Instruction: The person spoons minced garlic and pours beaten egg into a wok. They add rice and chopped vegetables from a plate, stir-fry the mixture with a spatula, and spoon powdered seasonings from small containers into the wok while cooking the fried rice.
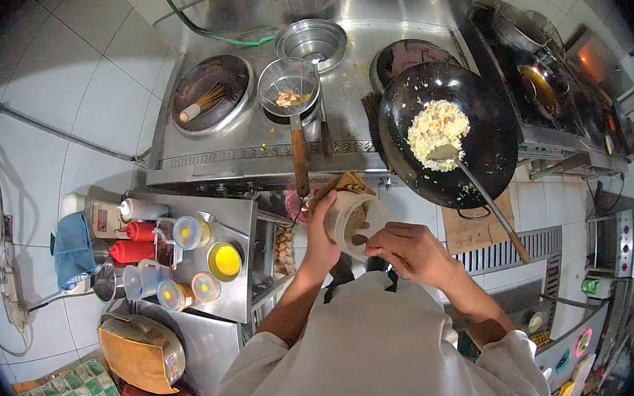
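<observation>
My left hand (322, 232) is wrapped round a translucent plastic tub (341, 215), tilted in front of my body, with brownish contents inside. At the tub's mouth, the fingers of my right hand (412, 254) pinch what looks like a small spoon (359, 239), its end reaching into the tub. Beyond my right hand, a large black wok (487, 105) on the stove holds fried rice (432, 127). A long-handled wok spatula (484, 193) rests in the rice, its wooden handle end hanging over the wok's near rim.
A mesh strainer (287, 79) with food bits lies across the steel stove (250, 139), near a metal bowl (311, 40). Another wok (211, 93) holds a bamboo brush. At left, a steel counter (227, 294) carries sauce bottles (133, 251), tubs and a yellow-filled container (225, 261).
</observation>
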{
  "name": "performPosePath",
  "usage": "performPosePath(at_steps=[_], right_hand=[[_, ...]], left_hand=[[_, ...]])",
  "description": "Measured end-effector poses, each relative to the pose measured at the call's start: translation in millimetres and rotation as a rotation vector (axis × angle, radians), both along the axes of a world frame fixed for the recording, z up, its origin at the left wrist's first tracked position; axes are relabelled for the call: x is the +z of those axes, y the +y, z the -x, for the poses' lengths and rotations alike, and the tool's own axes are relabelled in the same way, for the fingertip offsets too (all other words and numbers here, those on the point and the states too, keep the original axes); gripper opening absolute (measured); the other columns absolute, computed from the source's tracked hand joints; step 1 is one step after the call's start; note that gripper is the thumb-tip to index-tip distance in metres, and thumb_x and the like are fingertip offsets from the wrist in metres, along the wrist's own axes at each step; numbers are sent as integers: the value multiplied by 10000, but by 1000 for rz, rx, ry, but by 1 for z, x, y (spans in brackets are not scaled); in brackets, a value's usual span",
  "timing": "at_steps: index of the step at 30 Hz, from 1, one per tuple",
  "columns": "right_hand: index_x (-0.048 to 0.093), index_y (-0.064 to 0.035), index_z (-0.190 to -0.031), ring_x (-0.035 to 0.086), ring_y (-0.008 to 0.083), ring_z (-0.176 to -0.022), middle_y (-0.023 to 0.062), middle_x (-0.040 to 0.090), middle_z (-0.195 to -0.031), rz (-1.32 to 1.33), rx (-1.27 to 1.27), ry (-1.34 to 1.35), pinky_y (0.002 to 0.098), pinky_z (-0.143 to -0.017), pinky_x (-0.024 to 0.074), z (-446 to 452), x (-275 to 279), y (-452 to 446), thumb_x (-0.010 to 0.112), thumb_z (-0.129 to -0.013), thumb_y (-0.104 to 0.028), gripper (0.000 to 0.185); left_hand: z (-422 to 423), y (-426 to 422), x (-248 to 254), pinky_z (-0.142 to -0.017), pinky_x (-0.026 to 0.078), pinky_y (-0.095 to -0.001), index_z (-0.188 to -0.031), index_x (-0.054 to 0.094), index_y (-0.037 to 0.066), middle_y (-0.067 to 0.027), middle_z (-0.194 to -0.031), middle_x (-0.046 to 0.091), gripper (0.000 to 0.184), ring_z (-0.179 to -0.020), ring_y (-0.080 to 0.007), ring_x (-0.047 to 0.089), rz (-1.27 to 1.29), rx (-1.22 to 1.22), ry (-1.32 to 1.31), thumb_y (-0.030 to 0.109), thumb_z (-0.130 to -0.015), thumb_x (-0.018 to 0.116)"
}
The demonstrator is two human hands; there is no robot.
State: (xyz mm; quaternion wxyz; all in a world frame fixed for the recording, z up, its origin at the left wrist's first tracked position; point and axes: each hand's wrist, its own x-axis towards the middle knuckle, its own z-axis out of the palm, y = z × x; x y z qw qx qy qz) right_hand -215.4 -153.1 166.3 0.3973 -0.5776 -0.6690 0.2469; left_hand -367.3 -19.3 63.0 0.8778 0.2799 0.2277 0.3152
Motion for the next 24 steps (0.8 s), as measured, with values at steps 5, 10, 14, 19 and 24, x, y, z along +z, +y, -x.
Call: performPosePath(at_steps=[5,10,14,19,24], right_hand=[[660,-5,-983,623,338,-750,143,665,-877,-81,-62,87,417,-659,516,2,3,8,716,-849,-54,153],[675,20,-887,618,280,-769,122,691,-846,-93,-48,11,361,-683,514,6,-2,11,697,-857,-21,56],[672,21,-879,617,277,-770,123,682,-827,-17,-54,51,368,-682,513,1,8,9,693,-851,-8,45],[672,20,-931,595,349,-804,158,645,-855,-71,-64,49,428,-709,508,9,7,12,692,-801,30,131],[678,20,-939,594,349,-815,166,646,-864,-46,25,85,428,-717,507,20,2,5,689,-801,31,139]], left_hand=[[4,5,-10,-1030,470,-396,-1289,539,33,-103,-1221,633,401,-1152,-216,617,94,-14,-67,336,-1029,496],[5,-7,-6,-1050,458,-400,-1328,517,54,-107,-1261,609,394,-1213,-215,582,-332,110,-127,315,-1033,502],[7,-10,-27,-1070,448,-421,-1391,468,96,-121,-1343,546,427,-1250,-248,552,-705,142,7,213,-995,581],[7,-2,-78,-1072,452,-437,-1423,433,113,-128,-1383,508,503,-1259,-273,539,-240,6,-102,147,-961,631],[9,-9,-44,-1064,465,-435,-1421,431,107,-134,-1374,515,526,-1238,-264,558,-560,72,-57,127,-942,649]])
